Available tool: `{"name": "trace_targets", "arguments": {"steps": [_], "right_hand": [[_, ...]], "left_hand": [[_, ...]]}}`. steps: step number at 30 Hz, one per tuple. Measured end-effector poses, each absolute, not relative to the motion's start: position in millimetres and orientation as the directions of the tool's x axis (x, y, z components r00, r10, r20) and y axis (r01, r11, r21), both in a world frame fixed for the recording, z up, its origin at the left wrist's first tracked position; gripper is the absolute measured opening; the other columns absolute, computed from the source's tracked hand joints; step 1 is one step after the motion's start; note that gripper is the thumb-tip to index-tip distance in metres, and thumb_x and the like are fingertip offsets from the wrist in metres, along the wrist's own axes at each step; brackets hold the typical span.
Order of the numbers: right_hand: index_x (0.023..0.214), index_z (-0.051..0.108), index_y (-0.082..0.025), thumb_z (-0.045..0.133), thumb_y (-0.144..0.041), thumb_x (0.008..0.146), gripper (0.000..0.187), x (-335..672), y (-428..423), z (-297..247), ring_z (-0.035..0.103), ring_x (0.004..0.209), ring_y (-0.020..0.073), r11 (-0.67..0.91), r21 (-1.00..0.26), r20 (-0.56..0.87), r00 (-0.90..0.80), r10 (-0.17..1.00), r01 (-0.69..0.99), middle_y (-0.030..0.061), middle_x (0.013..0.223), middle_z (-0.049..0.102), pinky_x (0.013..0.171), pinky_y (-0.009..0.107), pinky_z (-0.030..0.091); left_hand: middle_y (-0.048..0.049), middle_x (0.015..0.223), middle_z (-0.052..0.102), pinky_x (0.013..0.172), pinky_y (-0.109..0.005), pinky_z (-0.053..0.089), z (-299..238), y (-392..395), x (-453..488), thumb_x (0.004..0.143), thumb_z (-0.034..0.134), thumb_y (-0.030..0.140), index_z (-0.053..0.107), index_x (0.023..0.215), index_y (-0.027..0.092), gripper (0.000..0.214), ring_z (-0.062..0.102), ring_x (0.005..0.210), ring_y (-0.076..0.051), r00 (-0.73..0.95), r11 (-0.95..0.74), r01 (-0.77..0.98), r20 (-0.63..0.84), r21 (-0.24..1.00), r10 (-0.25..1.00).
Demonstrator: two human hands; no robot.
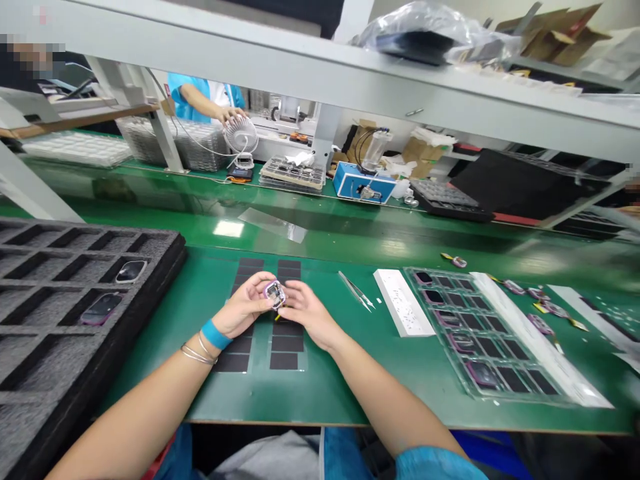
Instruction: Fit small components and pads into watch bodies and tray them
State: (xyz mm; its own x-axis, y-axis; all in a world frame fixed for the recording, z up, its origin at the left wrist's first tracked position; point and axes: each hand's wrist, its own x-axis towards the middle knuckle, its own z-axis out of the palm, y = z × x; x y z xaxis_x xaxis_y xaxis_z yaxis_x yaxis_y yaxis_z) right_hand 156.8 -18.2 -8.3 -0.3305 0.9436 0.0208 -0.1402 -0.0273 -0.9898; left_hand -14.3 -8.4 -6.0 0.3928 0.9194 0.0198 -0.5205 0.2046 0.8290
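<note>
Above the green bench, my left hand point(244, 308) pinches a small smartwatch case point(275, 294) with a purple rim. Its open side faces me, and inner parts show. My right hand point(311, 311) has its thumb and fingers at the case's right edge, closed on it. A small yellow tab shows beneath the case. Under both hands lie two clear strips of black rectangular pieces point(284, 361), partly covered by the hands. A pair of metal tweezers point(356, 291) rests to the right of my right hand, beside a white foam block point(404, 303).
On the left stands a grey foam tray point(159, 241) with watch cases in two pockets. A clear plastic tray point(463, 380) at right holds watch cases and black pieces. Several purple parts point(540, 325) with yellow tabs lie beyond. A co-worker's hand point(233, 115) touches a white fan point(241, 135).
</note>
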Motion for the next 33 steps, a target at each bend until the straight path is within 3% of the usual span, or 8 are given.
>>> {"name": "trace_targets", "arguments": {"steps": [3, 5, 10, 15, 19, 26, 33], "right_hand": [[0.09, 0.058, -0.016, 0.081, -0.027, 0.054, 0.043, 161, -15, -8, 0.068, 0.075, 0.0168, -0.358, -0.918, -0.237, -0.489, 0.84, -0.17, 0.0021, 0.079, 0.067, 0.077, 0.034, 0.055], [0.081, 0.059, -0.015, 0.082, -0.024, 0.053, 0.037, 167, -13, -4, 0.068, 0.069, 0.0153, -0.395, -0.899, -0.273, -0.462, 0.844, -0.19, -0.0003, 0.071, 0.065, 0.073, 0.03, 0.055], [0.08, 0.067, -0.017, 0.079, -0.026, 0.06, 0.025, 182, -11, 13, 0.065, 0.067, 0.0141, -0.217, -0.943, -0.106, -0.388, 0.915, -0.253, 0.0001, 0.073, 0.065, 0.074, 0.032, 0.054], [0.089, 0.071, -0.023, 0.072, -0.026, 0.071, 0.019, 180, -22, 22, 0.061, 0.082, 0.0159, 0.218, -0.965, 0.251, -0.277, 0.927, -0.145, 0.0032, 0.088, 0.064, 0.078, 0.031, 0.052], [0.093, 0.07, -0.025, 0.069, -0.023, 0.075, 0.018, 176, -30, 22, 0.059, 0.078, 0.0148, 0.412, -0.908, 0.418, -0.217, 0.882, -0.075, 0.0035, 0.086, 0.062, 0.073, 0.03, 0.051], [0.098, 0.068, -0.027, 0.064, -0.019, 0.08, 0.02, 176, -33, 22, 0.059, 0.079, 0.0153, 0.538, -0.842, 0.518, -0.214, 0.828, 0.046, 0.0032, 0.087, 0.063, 0.074, 0.031, 0.05], [0.103, 0.068, -0.027, 0.06, -0.017, 0.082, 0.024, 173, -31, 22, 0.061, 0.083, 0.0149, 0.572, -0.795, 0.536, -0.21, 0.818, 0.199, 0.0028, 0.09, 0.065, 0.077, 0.03, 0.05]], "left_hand": [[-0.004, 0.096, 0.065, 0.078, -0.024, 0.05, -3, -7, -18, 0.063, 0.078, 0.014, 0.053, 0.101, 0.021, 0.046, 0.063, 0.09, -0.017, 0.404, 0.219, -0.549, 0.027, 0.807, 0.914], [-0.0039, 0.096, 0.066, 0.083, -0.027, 0.049, -2, -7, -20, 0.063, 0.078, 0.016, 0.052, 0.101, 0.021, 0.046, 0.064, 0.092, -0.018, 0.419, 0.239, -0.571, 0.029, 0.785, 0.908], [-0.0036, 0.096, 0.066, 0.078, -0.028, 0.053, 1, -9, -22, 0.065, 0.077, 0.017, 0.051, 0.108, 0.024, 0.05, 0.065, 0.091, -0.019, 0.477, 0.308, -0.595, 0.018, 0.742, 0.879], [-0.0056, 0.094, 0.066, 0.066, -0.025, 0.056, -4, -9, -22, 0.065, 0.077, 0.019, 0.054, 0.106, 0.021, 0.047, 0.066, 0.086, -0.021, 0.595, 0.388, -0.568, 0.036, 0.726, 0.803], [-0.0076, 0.092, 0.067, 0.063, -0.024, 0.057, -9, -10, -22, 0.068, 0.076, 0.021, 0.055, 0.107, 0.019, 0.045, 0.067, 0.085, -0.023, 0.672, 0.43, -0.522, 0.045, 0.737, 0.739], [-0.0097, 0.092, 0.067, 0.06, -0.022, 0.057, -12, -10, -21, 0.07, 0.074, 0.021, 0.056, 0.11, 0.017, 0.044, 0.067, 0.085, -0.023, 0.725, 0.462, -0.472, 0.033, 0.751, 0.687], [-0.0109, 0.089, 0.067, 0.059, -0.023, 0.058, -5, -13, -16, 0.073, 0.07, 0.021, 0.057, 0.108, 0.015, 0.037, 0.067, 0.083, -0.023, 0.709, 0.465, -0.366, -0.082, 0.806, 0.7]]}}
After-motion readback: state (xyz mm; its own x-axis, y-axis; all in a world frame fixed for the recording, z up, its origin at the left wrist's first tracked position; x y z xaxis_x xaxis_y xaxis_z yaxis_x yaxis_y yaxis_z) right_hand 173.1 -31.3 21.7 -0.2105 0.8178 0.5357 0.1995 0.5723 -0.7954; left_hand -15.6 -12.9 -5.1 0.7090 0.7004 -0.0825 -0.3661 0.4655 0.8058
